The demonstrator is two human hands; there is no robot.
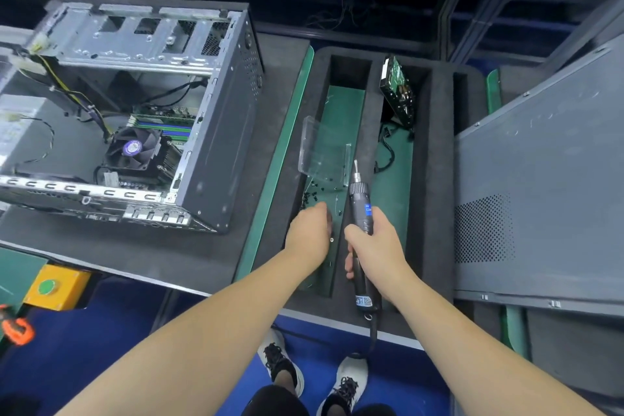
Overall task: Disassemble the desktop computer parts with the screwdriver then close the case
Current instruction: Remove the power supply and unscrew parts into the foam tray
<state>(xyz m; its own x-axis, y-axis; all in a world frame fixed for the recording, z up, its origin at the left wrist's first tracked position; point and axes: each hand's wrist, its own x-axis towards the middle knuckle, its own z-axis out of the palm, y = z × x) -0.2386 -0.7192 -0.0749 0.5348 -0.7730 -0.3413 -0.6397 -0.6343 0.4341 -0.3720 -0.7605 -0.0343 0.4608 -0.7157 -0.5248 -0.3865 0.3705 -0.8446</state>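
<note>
The open grey computer case [216, 132] lies on its side at the left, with a CPU fan [133, 147], memory and cables inside. My right hand [374, 246] grips a black electric screwdriver [359, 203], tip pointing away, over the black foam tray [432, 179]. My left hand [309, 233] hovers over the tray's left green-floored compartment, fingers pointing down and hidden. A small screw [332, 240] shows at its right edge. Several loose black screws [312, 197] lie just beyond it. A hard drive [396, 91] leans in the middle compartment. The case's side panel [540, 179] lies at the right.
A clear plastic piece [324, 152] stands in the left compartment beyond the screws. A loose black cable [386, 152] lies below the hard drive. A yellow box with a green button [55, 285] sits at the bench's front left. The screwdriver's cord hangs down past the front edge.
</note>
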